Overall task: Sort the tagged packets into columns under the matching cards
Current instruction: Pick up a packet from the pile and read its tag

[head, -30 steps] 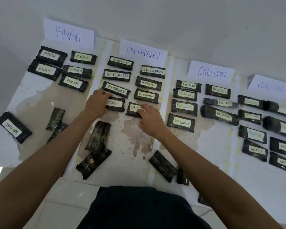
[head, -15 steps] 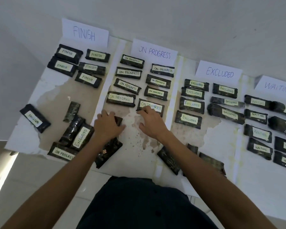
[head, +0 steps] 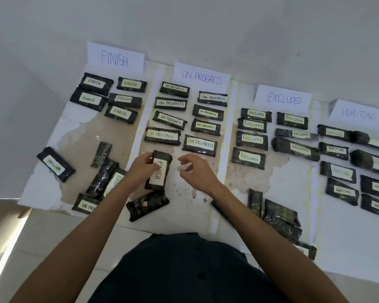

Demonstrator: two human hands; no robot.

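Our left hand (head: pixel 140 169) pinches the FINISH packet (head: pixel 159 171) by its side, long axis pointing away from us, while our right hand (head: pixel 195 169) hangs just beside it, fingers loosely curled, holding nothing. The packet is nearer us than the FINISH card (head: pixel 115 59) and to its right. We judge the left hand should carry it there, turned crosswise like the sorted packets (head: pixel 120 112) under that card.

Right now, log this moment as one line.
left hand: grips FINISH packet | right hand: holds nothing, fingers loosely curled | packet: below ON PROGRESS column | likely next: move under FINISH card
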